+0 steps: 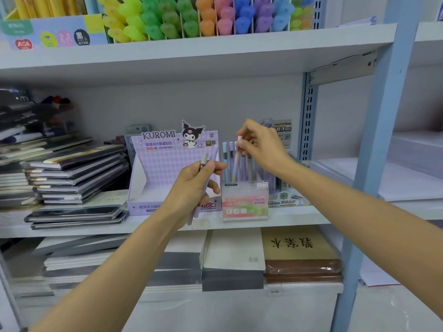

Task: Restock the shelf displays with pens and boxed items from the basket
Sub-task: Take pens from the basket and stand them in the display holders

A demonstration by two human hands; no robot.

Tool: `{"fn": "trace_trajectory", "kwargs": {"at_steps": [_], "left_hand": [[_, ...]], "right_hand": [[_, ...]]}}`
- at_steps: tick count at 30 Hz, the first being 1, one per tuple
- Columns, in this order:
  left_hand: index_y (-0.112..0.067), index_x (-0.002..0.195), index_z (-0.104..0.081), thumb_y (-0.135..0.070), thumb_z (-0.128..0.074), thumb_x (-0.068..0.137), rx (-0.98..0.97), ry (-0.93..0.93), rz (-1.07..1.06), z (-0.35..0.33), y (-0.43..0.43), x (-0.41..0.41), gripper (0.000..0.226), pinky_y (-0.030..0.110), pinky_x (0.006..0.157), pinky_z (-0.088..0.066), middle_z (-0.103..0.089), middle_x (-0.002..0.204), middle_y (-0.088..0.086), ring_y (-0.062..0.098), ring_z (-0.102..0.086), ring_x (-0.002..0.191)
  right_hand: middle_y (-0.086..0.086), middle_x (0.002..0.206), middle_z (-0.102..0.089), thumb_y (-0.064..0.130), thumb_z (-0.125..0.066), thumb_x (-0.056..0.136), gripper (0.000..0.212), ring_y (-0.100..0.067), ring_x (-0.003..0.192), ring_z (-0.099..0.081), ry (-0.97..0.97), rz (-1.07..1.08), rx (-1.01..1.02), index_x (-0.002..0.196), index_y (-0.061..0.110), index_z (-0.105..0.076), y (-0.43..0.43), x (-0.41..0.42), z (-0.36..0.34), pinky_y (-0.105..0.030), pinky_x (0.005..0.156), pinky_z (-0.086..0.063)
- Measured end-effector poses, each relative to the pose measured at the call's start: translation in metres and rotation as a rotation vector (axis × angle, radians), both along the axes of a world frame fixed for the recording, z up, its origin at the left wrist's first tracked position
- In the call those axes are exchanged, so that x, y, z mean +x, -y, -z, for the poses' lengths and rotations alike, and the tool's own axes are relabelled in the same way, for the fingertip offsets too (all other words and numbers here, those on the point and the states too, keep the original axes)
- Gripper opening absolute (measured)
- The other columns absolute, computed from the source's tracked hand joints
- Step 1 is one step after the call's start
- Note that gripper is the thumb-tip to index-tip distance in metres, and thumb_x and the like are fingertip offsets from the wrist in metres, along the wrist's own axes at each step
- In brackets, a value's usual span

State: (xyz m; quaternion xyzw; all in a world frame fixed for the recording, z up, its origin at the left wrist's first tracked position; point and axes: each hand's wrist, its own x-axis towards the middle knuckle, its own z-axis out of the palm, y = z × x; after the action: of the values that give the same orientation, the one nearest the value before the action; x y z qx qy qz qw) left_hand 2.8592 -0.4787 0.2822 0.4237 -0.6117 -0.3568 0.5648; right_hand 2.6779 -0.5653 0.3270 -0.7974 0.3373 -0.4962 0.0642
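The pink-top pen (236, 161) is over the clear pen box (244, 202). Its low end is down among the other pens that stand there. The right hand (261, 146) pinches it near the top, so this grip is closed on the pen. The pen leans a little to the left. The clear pen box sits on the middle shelf (299, 215), near the front edge, and it says FRUIT SODA.

The left hand (191, 185) is just left of the box. Its grip holds two pens (208, 159), one grey and one purple, with their tops up. I think they go in next.

To do this step well, I think the right hand should stand the pen up straight. Then it should slide the pen down slowly into a gap, so it does not bump the other pens or tip the light box. It should let go only when the pen rests on the bottom. The left hand should hold its pens away from the box, so they do not get in the way.

Behind the left hand is the purple Kuromi box (163, 164). It looks empty, as far as I can see. On the far left lie stacks of notebooks (76, 173). On the shelf above stand bright markers (191, 22) in many colours. The basket is not in view.
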Motion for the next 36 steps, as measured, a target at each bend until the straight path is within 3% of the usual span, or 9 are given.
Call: {"fn": "trace_trajectory", "kwargs": {"at_steps": [3,6,10,16,19,24,27,32,36], "left_hand": [[-0.014,0.102,-0.070,-0.030,-0.047,0.102,0.000,-0.004,-0.004,0.000,0.000,-0.001,0.029,0.018,0.042,-0.036,-0.065,0.099,0.000,0.012,-0.054,0.062],[-0.013,0.102,-0.071,-0.029,-0.046,0.102,0.016,-0.017,0.007,-0.002,-0.001,-0.001,0.029,0.018,0.041,-0.036,-0.063,0.094,0.001,0.009,-0.054,0.059],[-0.013,0.101,-0.071,-0.028,-0.046,0.102,0.020,-0.019,0.016,-0.003,-0.003,-0.001,0.030,0.018,0.042,-0.036,-0.063,0.093,0.002,0.009,-0.054,0.059],[-0.015,0.097,-0.073,-0.032,-0.047,0.102,0.015,-0.016,0.059,-0.007,-0.007,-0.002,0.031,0.020,0.043,-0.037,-0.064,0.087,0.003,0.011,-0.055,0.060],[-0.016,0.100,-0.072,-0.034,-0.047,0.102,0.014,0.006,0.084,-0.010,-0.009,-0.007,0.031,0.020,0.043,-0.038,-0.065,0.080,0.002,0.011,-0.055,0.060],[-0.012,0.104,-0.069,-0.033,-0.046,0.102,0.006,0.022,0.098,-0.015,-0.015,-0.008,0.031,0.022,0.042,-0.042,-0.064,0.071,0.000,0.013,-0.054,0.052],[-0.008,0.097,-0.069,-0.031,-0.054,0.098,0.014,-0.061,0.024,-0.019,-0.018,-0.002,0.027,0.017,0.035,-0.024,-0.047,0.060,-0.004,0.007,-0.030,0.038],[-0.007,0.084,-0.067,-0.025,-0.073,0.083,0.009,-0.305,-0.084,-0.028,-0.024,0.003,0.018,0.015,0.032,-0.020,-0.062,0.062,-0.006,0.005,-0.031,0.036],[-0.014,0.091,-0.070,-0.019,-0.071,0.085,-0.048,-0.455,-0.114,-0.033,-0.029,-0.003,0.008,0.012,0.033,-0.024,-0.073,0.076,-0.003,0.003,-0.041,0.039]], "right_hand": [[-0.008,0.079,-0.068,0.004,-0.062,0.092,0.008,-0.016,0.067,-0.066,-0.038,-0.001,0.012,0.099,0.001,-0.059,0.002,0.002,-0.001,-0.032,0.073,-0.056],[-0.008,0.092,-0.069,0.009,-0.063,0.092,0.017,-0.018,0.081,-0.064,-0.158,0.082,-0.002,0.108,0.005,-0.066,0.005,0.005,-0.002,-0.035,0.084,-0.053],[-0.005,0.098,-0.051,0.019,-0.061,0.095,0.035,-0.015,0.086,-0.049,-0.345,0.196,0.003,0.130,0.017,-0.060,0.002,0.007,0.000,-0.028,0.083,-0.042],[-0.002,0.100,-0.064,0.028,-0.056,0.097,0.030,-0.006,0.076,-0.056,0.088,-0.162,0.190,0.125,0.016,-0.061,-0.028,0.003,-0.010,-0.019,0.071,-0.047],[0.004,0.087,-0.068,0.025,-0.060,0.095,0.023,-0.002,0.070,-0.060,0.094,-0.382,0.364,0.115,0.015,-0.066,-0.045,0.002,-0.015,-0.016,0.064,-0.048],[-0.002,0.074,-0.064,0.007,-0.059,0.094,0.013,-0.007,0.058,-0.056,0.308,-0.400,0.381,0.102,-0.001,-0.064,-0.049,-0.007,-0.024,-0.019,0.057,-0.047],[-0.007,0.075,-0.065,0.004,-0.057,0.094,0.010,-0.010,0.057,-0.057,0.464,-0.371,0.402,0.100,-0.001,-0.063,-0.045,-0.023,-0.030,-0.019,0.058,-0.049],[-0.004,0.076,-0.073,0.001,-0.061,0.091,0.006,-0.010,0.064,-0.065,0.322,-0.383,0.476,0.096,0.004,-0.062,-0.046,-0.037,-0.012,-0.020,0.063,-0.053],[-0.009,0.088,-0.075,0.006,-0.067,0.088,0.010,-0.016,0.075,-0.067,0.128,-0.406,0.501,0.096,0.002,-0.062,-0.049,-0.037,0.001,-0.026,0.073,-0.055]]}}
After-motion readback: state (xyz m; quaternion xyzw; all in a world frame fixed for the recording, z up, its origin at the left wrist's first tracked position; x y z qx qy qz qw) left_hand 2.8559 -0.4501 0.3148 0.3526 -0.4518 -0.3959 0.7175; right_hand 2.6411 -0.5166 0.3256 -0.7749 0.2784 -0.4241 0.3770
